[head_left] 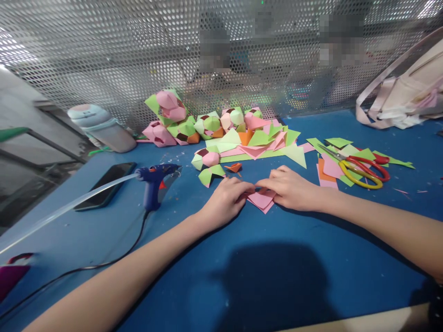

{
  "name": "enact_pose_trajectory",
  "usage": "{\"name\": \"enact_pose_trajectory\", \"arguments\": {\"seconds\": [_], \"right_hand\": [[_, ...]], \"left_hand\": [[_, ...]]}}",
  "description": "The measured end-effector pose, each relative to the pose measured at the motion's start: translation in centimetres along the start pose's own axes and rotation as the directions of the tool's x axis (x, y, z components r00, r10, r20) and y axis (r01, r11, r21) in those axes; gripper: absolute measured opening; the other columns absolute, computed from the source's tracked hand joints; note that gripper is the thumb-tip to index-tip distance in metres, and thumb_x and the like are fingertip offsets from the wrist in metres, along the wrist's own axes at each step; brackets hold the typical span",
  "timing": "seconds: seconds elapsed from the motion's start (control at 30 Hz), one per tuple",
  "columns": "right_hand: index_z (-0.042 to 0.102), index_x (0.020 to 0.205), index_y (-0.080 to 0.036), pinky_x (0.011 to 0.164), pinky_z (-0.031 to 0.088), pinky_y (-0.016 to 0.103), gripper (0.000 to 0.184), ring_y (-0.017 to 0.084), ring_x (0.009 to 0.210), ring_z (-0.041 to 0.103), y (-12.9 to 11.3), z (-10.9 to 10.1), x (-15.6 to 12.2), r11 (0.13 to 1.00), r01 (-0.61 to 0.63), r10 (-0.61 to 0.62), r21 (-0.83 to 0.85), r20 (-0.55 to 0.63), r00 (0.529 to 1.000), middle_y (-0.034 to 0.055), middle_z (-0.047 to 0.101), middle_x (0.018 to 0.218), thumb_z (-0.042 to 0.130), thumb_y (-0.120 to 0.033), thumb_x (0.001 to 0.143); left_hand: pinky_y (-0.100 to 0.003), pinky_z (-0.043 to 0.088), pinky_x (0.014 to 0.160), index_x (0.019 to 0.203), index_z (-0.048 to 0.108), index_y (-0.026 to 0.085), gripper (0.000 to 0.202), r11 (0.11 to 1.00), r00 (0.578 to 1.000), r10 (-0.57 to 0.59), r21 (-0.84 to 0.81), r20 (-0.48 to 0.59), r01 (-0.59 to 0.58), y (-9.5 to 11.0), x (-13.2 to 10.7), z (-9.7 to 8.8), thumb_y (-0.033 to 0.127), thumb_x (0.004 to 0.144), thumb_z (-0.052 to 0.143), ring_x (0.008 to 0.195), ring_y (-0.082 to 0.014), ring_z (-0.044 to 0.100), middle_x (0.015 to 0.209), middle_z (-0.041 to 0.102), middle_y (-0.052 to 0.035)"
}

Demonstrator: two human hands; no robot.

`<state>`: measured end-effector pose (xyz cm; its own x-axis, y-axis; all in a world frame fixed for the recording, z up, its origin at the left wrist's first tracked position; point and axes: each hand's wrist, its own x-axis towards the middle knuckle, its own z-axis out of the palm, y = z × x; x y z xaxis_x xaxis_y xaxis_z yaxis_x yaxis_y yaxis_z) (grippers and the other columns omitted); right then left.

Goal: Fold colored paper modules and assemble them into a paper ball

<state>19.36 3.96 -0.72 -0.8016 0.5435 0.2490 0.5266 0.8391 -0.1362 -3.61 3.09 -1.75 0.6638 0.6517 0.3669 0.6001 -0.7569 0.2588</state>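
Note:
A folded piece of pink paper [263, 201] lies on the blue table between my hands, one corner pointing toward me. My left hand [226, 199] pinches its left side, fingers curled together at the upper edge. From the other side my right hand [289, 189] grips the paper's right part, its index finger almost meeting the left one. Just beyond my hands sit a small orange folded piece [234, 168] and a green folded piece [210, 174]. Close to them rests a pink and green paper ball [206, 158]. My fingers cover the paper's upper edge.
A blue glue gun [151, 189] with a long clear stick and a cord stands left, by a phone [105, 184] and a bottle [104, 127]. Paper balls [166, 108] and folded sheets [266, 138] line the perforated metal screen. Scissors [363, 171] lie on paper scraps, right; a bag [411, 87] sits behind.

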Motion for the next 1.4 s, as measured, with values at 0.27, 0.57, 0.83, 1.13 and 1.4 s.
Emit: {"name": "enact_pose_trajectory", "arguments": {"seconds": [0.27,0.57,0.83,1.13,1.4], "right_hand": [[0.062,0.1,-0.014,0.074,0.023,0.033,0.024,0.019,0.071,0.05,0.1,-1.7,-0.1,0.966,0.035,-0.011,-0.256,0.096,0.995,0.0059,0.064,0.073,0.049,-0.008,0.081],[0.06,0.093,-0.014,0.076,0.023,0.034,0.017,0.018,0.074,0.052,-0.3,-1.0,0.0,0.967,0.058,-0.039,-0.249,0.082,0.996,0.005,0.066,0.079,0.049,-0.008,0.082],[0.053,0.118,-0.012,0.071,0.022,0.034,0.031,0.021,0.078,0.05,-0.4,-0.2,0.1,0.957,0.112,-0.114,-0.266,0.008,0.993,0.0093,0.069,0.088,0.044,-0.01,0.089],[0.062,0.092,-0.011,0.07,0.023,0.034,0.018,0.02,0.068,0.051,-0.4,-2.1,-0.2,0.936,-0.008,0.059,-0.353,0.133,0.989,0.008,0.065,0.069,0.052,-0.007,0.077],[0.063,0.09,-0.016,0.074,0.031,0.031,0.013,0.018,0.08,0.055,0.2,-0.4,0.0,0.99,-0.141,0.141,0.003,-0.064,0.988,0.0059,0.067,0.083,0.051,-0.014,0.086]], "left_hand": [[-0.034,0.037,0.071,0.104,0.062,0.016,0.026,0.917,0.984,0.154,0.358,0.084,-0.174,0.1,0.0,-0.9,0.017,0.093,0.038,0.074,-0.0188,0.054,0.078,0.066,-0.0056],[-0.034,0.042,0.086,0.123,0.052,0.016,0.034,0.934,0.945,0.311,0.151,0.105,-0.324,-0.1,0.3,-0.1,0.01,0.094,0.035,0.107,-0.021,0.053,0.115,0.063,-0.0117],[-0.033,0.045,0.078,0.11,0.057,0.012,0.03,0.95,0.95,0.276,0.107,0.147,-0.293,-0.1,0.5,-0.2,0.007,0.092,0.034,0.09,-0.0205,0.056,0.095,0.063,-0.0123],[-0.033,0.041,0.066,0.109,0.059,0.009,0.029,0.913,0.959,0.257,0.294,0.12,-0.282,0.6,0.4,-0.9,0.013,0.094,0.034,0.072,-0.0196,0.052,0.075,0.061,-0.0092],[-0.033,0.047,0.076,0.11,0.059,0.013,0.024,0.999,0.996,-0.037,0.002,-0.087,0.037,0.0,0.1,0.2,0.017,0.089,0.048,0.082,-0.0194,0.058,0.088,0.066,-0.0087]]}}
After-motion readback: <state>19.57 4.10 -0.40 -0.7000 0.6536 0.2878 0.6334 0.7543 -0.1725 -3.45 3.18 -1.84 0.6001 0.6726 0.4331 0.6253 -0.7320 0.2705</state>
